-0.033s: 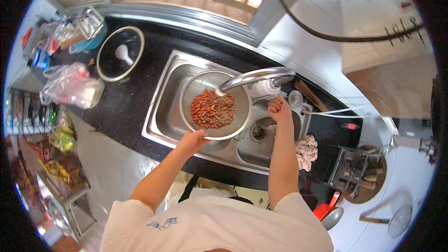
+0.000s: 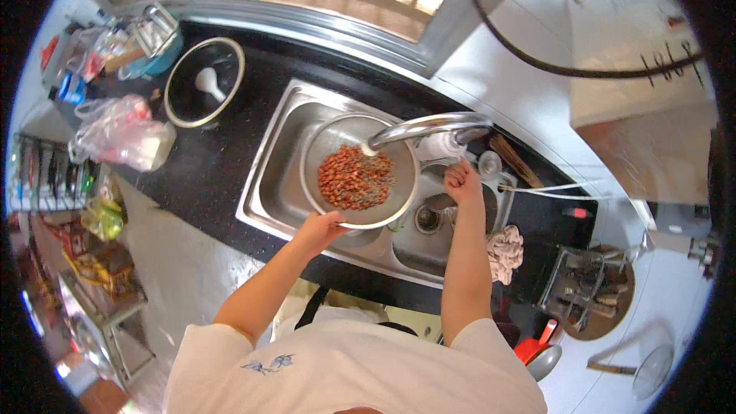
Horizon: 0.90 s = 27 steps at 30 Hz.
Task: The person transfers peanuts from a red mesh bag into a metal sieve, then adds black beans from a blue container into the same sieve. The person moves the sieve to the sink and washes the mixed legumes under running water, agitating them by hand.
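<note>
The left hand (image 2: 316, 233) is closed on the near edge of the round metal bowl (image 2: 398, 195), thumb on top; its other fingers are hidden. This grip probably stops the bowl from tipping. The right hand (image 2: 463, 182) is curled up tight beside the foot of the tap (image 2: 429, 124), but I can't tell if it has hold of anything.

The reddish-brown nuts or beans (image 2: 354, 178) sit in the bowl, in the middle of the frame. The tap's tip is over them, maybe so water can land there. The bowl is over the left side of the sink (image 2: 266, 153), likely to catch spills. A crumpled cloth (image 2: 506, 253) lies right of the sink.
</note>
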### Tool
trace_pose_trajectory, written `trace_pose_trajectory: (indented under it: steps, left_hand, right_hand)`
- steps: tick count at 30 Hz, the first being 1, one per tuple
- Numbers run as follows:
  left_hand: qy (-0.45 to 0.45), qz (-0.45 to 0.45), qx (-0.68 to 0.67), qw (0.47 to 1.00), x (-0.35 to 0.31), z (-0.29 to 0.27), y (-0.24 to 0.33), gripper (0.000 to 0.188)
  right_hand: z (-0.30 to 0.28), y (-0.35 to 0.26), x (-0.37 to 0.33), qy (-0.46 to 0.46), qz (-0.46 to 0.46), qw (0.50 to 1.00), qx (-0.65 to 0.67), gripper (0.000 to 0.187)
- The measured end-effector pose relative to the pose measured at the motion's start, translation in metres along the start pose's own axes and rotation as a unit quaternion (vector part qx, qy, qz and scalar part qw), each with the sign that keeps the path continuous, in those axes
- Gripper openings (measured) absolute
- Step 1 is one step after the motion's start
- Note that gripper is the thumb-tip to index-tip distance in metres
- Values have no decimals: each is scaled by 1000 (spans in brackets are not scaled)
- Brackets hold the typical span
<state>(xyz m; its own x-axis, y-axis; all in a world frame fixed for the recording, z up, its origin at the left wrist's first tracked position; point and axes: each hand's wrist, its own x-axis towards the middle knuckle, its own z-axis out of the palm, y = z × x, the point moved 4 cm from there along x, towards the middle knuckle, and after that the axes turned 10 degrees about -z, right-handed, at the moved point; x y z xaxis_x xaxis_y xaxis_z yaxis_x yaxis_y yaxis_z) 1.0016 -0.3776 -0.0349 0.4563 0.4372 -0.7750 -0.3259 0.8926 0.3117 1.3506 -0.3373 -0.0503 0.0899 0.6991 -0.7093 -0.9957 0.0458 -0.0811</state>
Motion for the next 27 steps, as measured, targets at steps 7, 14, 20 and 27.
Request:
trace_pose_trajectory:
  steps: [7, 14, 20, 27]
  left_hand:
    - [17, -7, 0, 1000, -9, 7, 9, 35]
    - [7, -2, -1, 1000, -8, 8, 15, 38]
    - [27, -26, 23, 999, -10, 9, 22, 38]
    - [41, -9, 34, 999, -2, 2, 22, 35]
  right_hand:
    - [-22, -5, 13, 13, -6, 999, -35, 44]
    - [-35, -8, 30, 12, 28, 999, 10, 44]
    - [-36, -13, 34, 19, -36, 995, -93, 43]
    - [10, 37, -17, -14, -4, 988, -155, 42]
